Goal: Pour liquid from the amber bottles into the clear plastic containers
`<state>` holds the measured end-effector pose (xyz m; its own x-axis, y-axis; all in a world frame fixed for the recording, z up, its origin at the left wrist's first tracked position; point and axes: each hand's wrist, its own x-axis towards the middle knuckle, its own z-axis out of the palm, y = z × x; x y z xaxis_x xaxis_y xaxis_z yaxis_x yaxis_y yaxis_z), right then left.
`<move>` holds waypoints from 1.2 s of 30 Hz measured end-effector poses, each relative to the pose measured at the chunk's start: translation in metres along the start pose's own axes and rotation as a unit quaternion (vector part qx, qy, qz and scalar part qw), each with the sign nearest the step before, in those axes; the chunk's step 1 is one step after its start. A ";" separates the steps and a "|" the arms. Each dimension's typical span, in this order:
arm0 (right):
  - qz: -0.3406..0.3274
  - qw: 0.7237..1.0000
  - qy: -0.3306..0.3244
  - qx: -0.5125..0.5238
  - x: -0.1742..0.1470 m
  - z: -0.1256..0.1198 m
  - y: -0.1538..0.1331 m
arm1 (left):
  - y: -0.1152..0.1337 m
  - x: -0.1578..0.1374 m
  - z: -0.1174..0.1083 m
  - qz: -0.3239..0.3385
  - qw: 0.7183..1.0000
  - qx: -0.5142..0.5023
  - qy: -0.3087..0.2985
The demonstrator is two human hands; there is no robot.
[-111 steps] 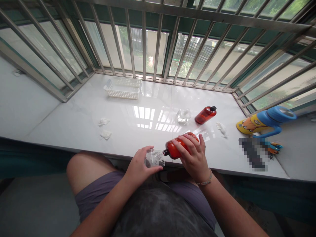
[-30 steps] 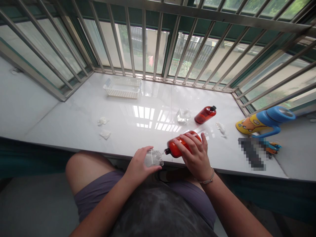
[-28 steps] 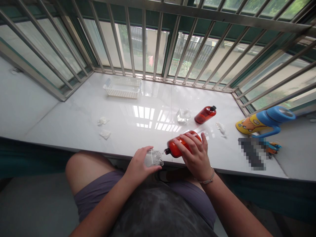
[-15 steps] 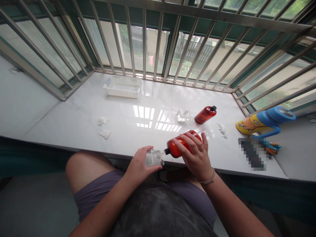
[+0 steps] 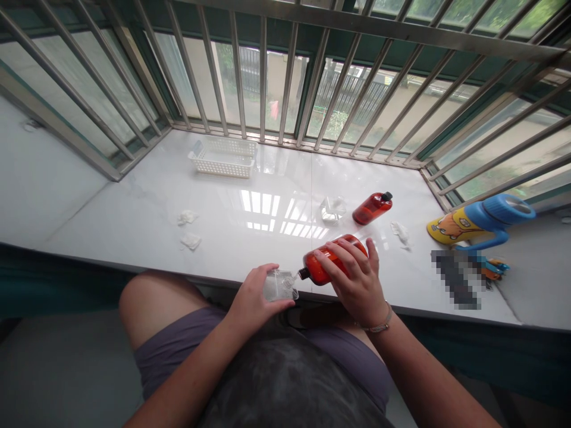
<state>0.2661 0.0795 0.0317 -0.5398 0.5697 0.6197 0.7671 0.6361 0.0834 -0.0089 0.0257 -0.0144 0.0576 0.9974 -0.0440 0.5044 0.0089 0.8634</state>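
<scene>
Tipped toward the left, a red-orange bottle [image 5: 316, 268] with a black neck is gripped by my right hand [image 5: 352, 270], its fingers wrapped over the body. Clear liquid runs from its mouth into a small clear square container [image 5: 279, 285]. My left hand [image 5: 254, 297] is closed round that container, holding it tilted just past the counter's front edge. Behind the hands stand a second red bottle [image 5: 371, 209] with a black top and another clear square container [image 5: 332, 210].
A white perforated basket [image 5: 223, 167] stands by the barred window. Crumpled tissues [image 5: 191, 241] lie at the left, with another tissue [image 5: 400, 233] at the right. Further right are a blue-and-yellow flask [image 5: 477, 220] and a blurred dark item [image 5: 455, 279] on the white counter [image 5: 134, 220].
Liquid keeps running from the tilted bottle into the clear container. Otherwise the hands hold nearly still, with only a slight shift of the view.
</scene>
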 end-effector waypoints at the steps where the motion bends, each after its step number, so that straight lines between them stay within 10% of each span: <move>1: -0.002 1.000 -0.001 0.000 0.000 0.000 0.000 | 0.000 0.000 0.000 0.000 1.000 -0.001 0.001; 36: -0.012 1.000 -0.004 -0.015 0.004 -0.006 0.007 | 0.002 0.000 0.000 -0.011 1.000 -0.015 0.005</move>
<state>0.2711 0.0834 0.0394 -0.5610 0.5585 0.6110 0.7638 0.6338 0.1220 -0.0084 0.0259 -0.0127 0.0383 0.9976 -0.0583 0.4795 0.0329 0.8769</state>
